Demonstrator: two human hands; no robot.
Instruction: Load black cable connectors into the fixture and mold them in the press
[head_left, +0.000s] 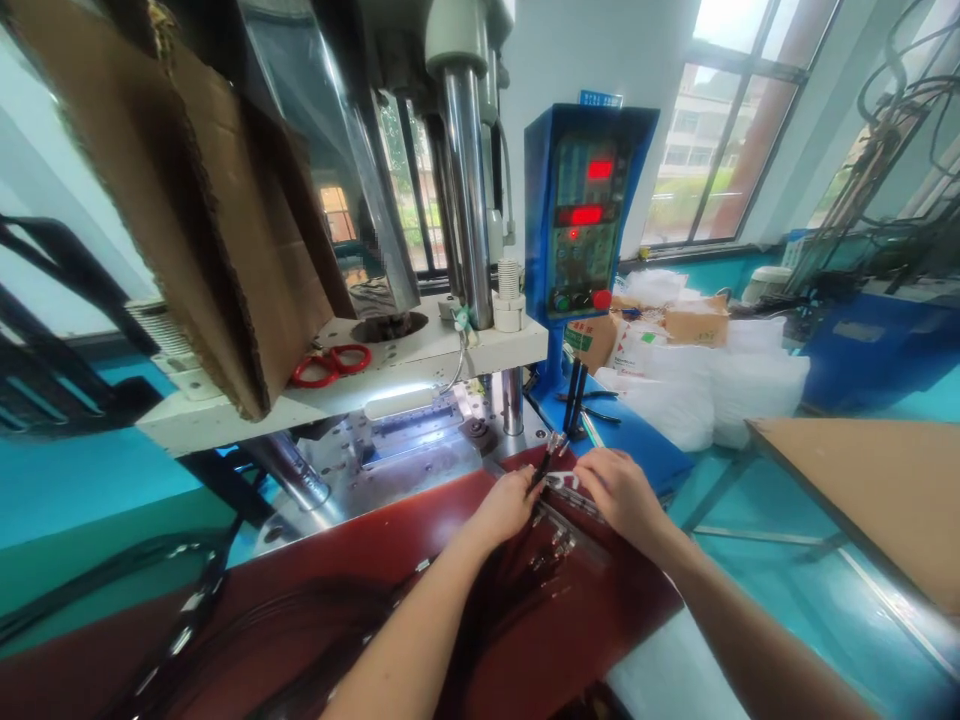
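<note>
My left hand (510, 508) is closed round a small bunch of black cables (541, 468), whose bare metal connector ends (555, 443) stick up past the fingers. Close by on the right, my right hand (619, 495) has its fingers drawn together beside a pale metal piece (564, 482); whatever they pinch is too small to make out. A thin white and green stick (592, 430) shows just behind those fingers, and I cannot tell if it is held. Below both hands, more connector ends (559, 545) lie on the dark red tabletop (420, 530).
Behind the tabletop stands a press with a lit metal bed (412, 440). Red-handled scissors (331, 366) and cardboard (225, 230) rest on its white plate. A blue control box (589, 210) and pliers (600, 410) are to the right. Black cables (187, 610) loop at left.
</note>
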